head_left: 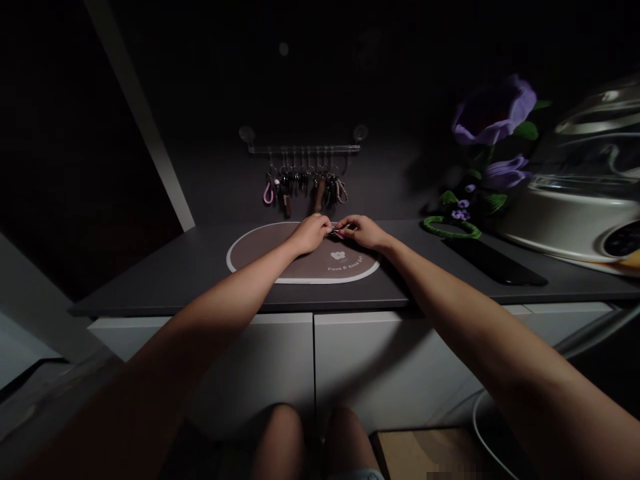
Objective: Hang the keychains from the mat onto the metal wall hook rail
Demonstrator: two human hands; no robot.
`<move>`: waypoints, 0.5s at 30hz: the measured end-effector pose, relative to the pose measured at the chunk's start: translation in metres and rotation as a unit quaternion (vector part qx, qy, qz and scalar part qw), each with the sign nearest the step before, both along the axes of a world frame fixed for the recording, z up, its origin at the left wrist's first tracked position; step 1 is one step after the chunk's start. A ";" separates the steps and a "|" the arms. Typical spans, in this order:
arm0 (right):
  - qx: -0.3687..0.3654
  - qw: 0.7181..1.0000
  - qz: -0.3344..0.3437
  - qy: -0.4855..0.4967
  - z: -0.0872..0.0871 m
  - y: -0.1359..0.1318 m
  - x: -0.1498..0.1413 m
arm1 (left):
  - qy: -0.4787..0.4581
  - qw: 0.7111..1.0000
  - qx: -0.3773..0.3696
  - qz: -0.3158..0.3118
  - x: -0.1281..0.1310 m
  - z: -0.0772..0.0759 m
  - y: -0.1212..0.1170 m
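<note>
Above the brown oval mat [260, 257], both hands are close together with fingertips nearly meeting. Between them is a small shiny metal thing with a bit of red, which looks like a key ring [339, 233]. My left hand [313, 233] is closed, pinching its left end. From the other side, my right hand [364, 231] pinches it between thumb and fingers. Fingers cover much of it, so its full shape is hidden. Just behind the hands, several bunches of keys [300, 181] hang from a clear hook rail [305, 149] on the dark wall.
A black phone [495, 261] lies on the dark counter [165, 273] at the right. Behind it stand purple knitted flowers [505, 173] with a green ring base [453, 230]. A pale appliance with a clear lid [580, 213] occupies the far right. White cabinet doors [380, 367] are below.
</note>
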State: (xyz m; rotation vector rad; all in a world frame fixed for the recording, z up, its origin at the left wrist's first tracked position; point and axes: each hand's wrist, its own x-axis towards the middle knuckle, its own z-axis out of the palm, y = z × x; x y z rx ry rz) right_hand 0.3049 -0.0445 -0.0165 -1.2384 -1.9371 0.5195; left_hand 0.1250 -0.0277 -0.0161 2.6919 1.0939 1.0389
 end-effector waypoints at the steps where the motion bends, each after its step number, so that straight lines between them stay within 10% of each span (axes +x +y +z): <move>1: -0.004 1.000 0.003 0.015 0.001 -0.001 -0.001 | -0.006 1.000 0.002 0.006 -0.001 0.001 0.000; 15: -0.020 0.979 0.077 0.188 0.011 -0.014 -0.016 | -0.074 0.995 0.048 0.037 -0.003 0.010 -0.002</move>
